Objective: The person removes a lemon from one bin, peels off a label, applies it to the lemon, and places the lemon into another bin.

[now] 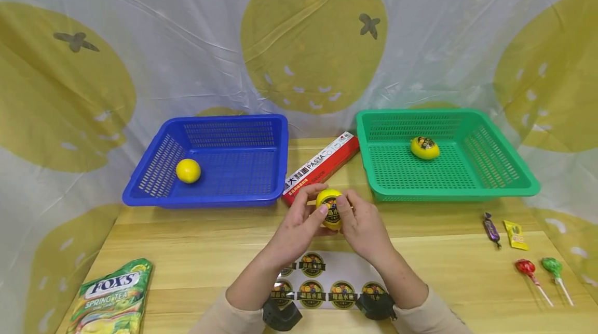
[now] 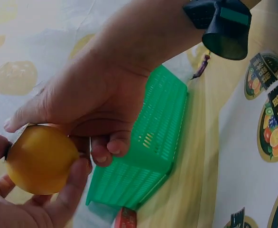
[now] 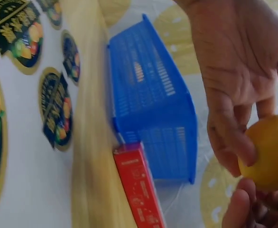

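In the head view, a yellow lemon (image 1: 329,196) with a round black fruit sticker (image 1: 333,213) is held up over the table's middle. My left hand (image 1: 296,225) grips it from the left, thumb on the front and fingers behind. From the right, my right hand (image 1: 368,226) holds the same lemon, its thumb at the sticker's edge. The left wrist view shows the lemon's plain side (image 2: 43,160) between the fingers of both hands. Below the forearms lies a white sheet (image 1: 354,266) bearing several matching stickers.
A blue basket (image 1: 205,200) with a plain lemon (image 1: 188,171) stands left; a green basket (image 1: 448,191) with a stickered lemon (image 1: 424,151) stands right. Between them lies a pasta box (image 1: 322,168). A candy bag (image 1: 114,297), wrapped sweets (image 1: 491,230) and lollipops (image 1: 526,267) lie nearer.
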### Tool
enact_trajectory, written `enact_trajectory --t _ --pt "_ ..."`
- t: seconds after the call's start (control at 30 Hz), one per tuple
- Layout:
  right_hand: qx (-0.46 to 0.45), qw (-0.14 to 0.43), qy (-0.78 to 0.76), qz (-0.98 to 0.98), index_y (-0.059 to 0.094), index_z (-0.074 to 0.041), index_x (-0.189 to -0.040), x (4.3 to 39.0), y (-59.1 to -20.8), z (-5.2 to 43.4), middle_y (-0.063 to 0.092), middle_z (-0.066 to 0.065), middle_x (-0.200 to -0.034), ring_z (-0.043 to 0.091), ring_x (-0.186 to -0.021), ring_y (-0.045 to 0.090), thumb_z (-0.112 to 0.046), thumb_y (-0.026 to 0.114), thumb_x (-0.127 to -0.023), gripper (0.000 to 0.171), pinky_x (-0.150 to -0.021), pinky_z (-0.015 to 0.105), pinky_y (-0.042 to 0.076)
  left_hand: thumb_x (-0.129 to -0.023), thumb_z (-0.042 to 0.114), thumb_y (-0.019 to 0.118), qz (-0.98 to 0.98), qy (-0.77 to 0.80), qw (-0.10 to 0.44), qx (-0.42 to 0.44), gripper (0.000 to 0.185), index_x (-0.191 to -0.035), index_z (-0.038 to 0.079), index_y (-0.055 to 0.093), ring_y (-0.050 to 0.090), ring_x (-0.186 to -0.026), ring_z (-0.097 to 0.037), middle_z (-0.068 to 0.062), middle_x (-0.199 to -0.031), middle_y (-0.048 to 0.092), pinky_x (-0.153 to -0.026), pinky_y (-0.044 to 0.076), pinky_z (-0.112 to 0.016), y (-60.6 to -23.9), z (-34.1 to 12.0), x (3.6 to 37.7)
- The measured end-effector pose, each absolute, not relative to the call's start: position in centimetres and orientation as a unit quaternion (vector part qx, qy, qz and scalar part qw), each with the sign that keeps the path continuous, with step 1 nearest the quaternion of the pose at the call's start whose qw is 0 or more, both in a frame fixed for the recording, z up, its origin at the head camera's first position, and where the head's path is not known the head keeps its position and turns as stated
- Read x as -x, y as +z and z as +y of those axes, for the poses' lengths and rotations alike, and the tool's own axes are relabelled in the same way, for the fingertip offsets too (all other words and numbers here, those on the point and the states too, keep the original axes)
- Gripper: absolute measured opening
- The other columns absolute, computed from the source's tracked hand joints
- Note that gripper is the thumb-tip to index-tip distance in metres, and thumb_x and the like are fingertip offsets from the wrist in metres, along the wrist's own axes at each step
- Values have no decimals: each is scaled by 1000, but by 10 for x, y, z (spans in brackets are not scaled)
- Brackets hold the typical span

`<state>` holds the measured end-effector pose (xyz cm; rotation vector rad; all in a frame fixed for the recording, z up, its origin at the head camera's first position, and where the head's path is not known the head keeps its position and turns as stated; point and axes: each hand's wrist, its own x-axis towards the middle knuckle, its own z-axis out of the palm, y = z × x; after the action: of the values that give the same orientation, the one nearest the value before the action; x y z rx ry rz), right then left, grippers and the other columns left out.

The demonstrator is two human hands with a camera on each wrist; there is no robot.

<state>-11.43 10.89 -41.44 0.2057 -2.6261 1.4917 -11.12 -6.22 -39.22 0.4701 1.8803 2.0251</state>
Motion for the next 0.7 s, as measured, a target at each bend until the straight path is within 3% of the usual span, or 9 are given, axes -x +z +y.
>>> enact_trajectory --t 0.13,0.23,0.33,0.47,0.7 --pt "-93 128 451 -878 64 -8 -99 111 -419 101 63 2 -70 7 -56 54 -45 41 -109 44 -50 22 47 -108 20 47 709 679 134 -133 40 -147 15 39 60 -113 -27 -17 -137 46 -85 61 -41 -392 -60 109" --pt "-122 197 421 -877 62 -6 -98 107 -423 96 61 1 -71 7 -58 51 -58 33 -107 60 -50 21 44 -106 32 53 745 650 93 -117 39 -141 15 49 61 -104 -23 -14 -127 56 -79 58 -34 -392 -59 107" --pt "-143 239 406 -870 58 -4 -98 104 -426 92 57 -1 -69 8 -58 48 -70 23 -101 74 -50 20 40 -103 33 60 767 631 37 -110 31 -128 14 63 59 -96 -18 -9 -114 65 -77 52 -29 -395 -56 107" --pt "-150 244 415 -864 56 -3 -99 101 -427 88 54 -2 -68 5 -57 45 -72 23 -101 76 -48 19 39 -104 27 59 774 624 -38 -104 24 -114 11 73 57 -90 -16 -6 -106 68 -78 49 -26 -401 -53 106" --pt "-153 214 457 -850 56 -4 -100 99 -427 83 56 -1 -71 1 -59 47 -55 36 -108 55 -49 19 43 -111 31 41 745 657 -88 -71 46 -97 8 78 63 -83 -12 -8 -99 75 -65 54 -23 -407 -53 110"
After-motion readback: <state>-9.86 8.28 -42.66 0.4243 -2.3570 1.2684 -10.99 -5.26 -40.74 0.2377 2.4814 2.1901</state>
